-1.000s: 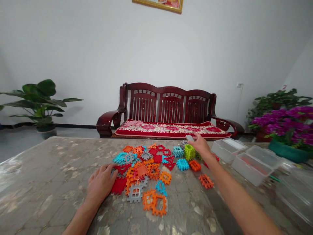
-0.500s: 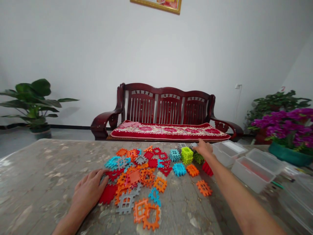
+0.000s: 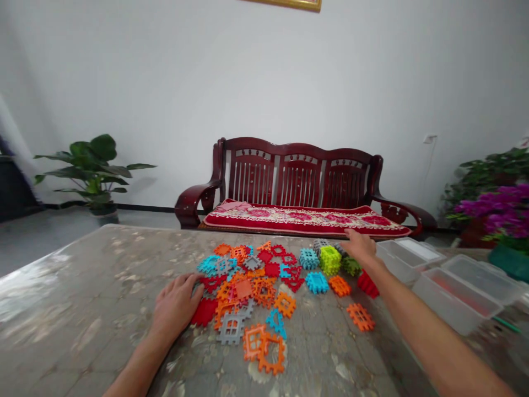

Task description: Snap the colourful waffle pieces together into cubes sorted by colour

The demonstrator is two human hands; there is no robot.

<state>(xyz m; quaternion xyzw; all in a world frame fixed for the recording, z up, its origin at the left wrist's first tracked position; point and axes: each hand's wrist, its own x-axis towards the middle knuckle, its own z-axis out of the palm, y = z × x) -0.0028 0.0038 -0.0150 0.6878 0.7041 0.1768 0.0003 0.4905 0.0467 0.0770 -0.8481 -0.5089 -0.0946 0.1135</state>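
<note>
My left hand (image 3: 178, 302) lies flat on the table at the left edge of a loose pile of interlocking plastic tiles (image 3: 243, 289), fingers stretched out beside red tiles (image 3: 204, 312). The pile mixes orange, red, grey and blue pieces, some with window cut-outs. Further back on the right, my right hand (image 3: 360, 248) has its fingers at a grey tile stack (image 3: 339, 248), partly hiding it; they appear closed on its edge. Around it stand a lime-green stack (image 3: 330, 260), a dark green stack (image 3: 351, 266), a blue stack (image 3: 308, 258) and a red stack (image 3: 367, 284).
Clear plastic boxes (image 3: 444, 309) stand on the right side of the table (image 3: 91, 309). A purple flowering plant (image 3: 502, 212) is at the far right. Behind the table is a wooden bench (image 3: 297, 171) with a red cushion; a leafy potted plant (image 3: 97, 165) stands at left.
The view has turned slightly left, so everything sits further right in the picture. Both hands keep nearly the same places beside the pile and the grey stack.
</note>
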